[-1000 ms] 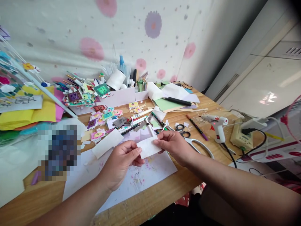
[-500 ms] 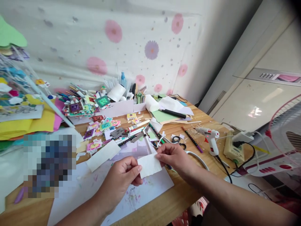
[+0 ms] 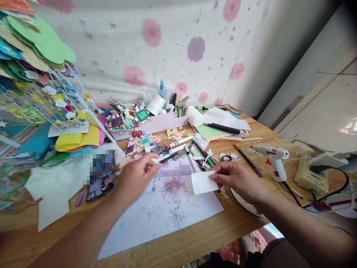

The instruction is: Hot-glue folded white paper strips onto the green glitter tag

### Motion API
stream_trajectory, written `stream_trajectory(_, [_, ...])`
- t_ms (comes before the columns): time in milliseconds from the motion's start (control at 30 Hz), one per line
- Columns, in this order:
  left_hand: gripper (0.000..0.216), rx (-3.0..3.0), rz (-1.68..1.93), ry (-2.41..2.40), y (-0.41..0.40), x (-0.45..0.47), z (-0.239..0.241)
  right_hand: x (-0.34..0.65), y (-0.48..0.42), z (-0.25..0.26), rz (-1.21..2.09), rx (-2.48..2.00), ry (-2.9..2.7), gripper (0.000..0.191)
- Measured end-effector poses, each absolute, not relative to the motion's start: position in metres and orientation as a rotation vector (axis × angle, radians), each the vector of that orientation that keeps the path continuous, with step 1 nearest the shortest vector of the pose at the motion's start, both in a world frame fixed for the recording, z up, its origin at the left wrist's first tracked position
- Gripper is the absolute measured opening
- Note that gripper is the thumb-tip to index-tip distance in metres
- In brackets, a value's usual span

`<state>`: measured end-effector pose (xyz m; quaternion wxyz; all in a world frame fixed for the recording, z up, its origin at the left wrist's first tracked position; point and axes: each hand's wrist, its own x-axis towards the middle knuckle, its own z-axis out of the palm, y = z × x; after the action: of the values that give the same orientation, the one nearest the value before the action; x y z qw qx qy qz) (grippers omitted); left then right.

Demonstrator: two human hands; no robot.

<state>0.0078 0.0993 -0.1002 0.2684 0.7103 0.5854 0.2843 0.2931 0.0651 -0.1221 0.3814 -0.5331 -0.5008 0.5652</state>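
My right hand (image 3: 237,180) pinches a small white paper rectangle (image 3: 203,183) by its right edge, above the drawing-stained white sheet (image 3: 156,223). To the left, my left hand (image 3: 138,175) has its thumb and index finger closed around the end of a white paper strip (image 3: 155,160). Most of that strip is hidden behind the hand. Just beyond the hands lie pens and a white-barrelled marker (image 3: 192,158). Black-handled scissors (image 3: 225,158) rest near my right fingers.
A white hot glue gun (image 3: 276,158) stands on the right by a power strip (image 3: 312,173). A patterned pen (image 3: 248,160) lies nearby. Small coloured cutouts (image 3: 145,141) and a pen holder box (image 3: 157,123) are at the back. A phone (image 3: 102,176) leans at left, below hanging paper decorations (image 3: 47,41).
My left hand has let go of the small paper rectangle and moved left to the paper strip. My right hand still holds the rectangle. The view has shifted left.
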Motion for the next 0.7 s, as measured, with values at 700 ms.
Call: stream_trajectory(700, [0.033, 1.702, 0.783, 1.440, 0.105, -0.002, -0.107, 0.238, 0.069, -0.114, 1.496, -1.057, -0.968, 0.034])
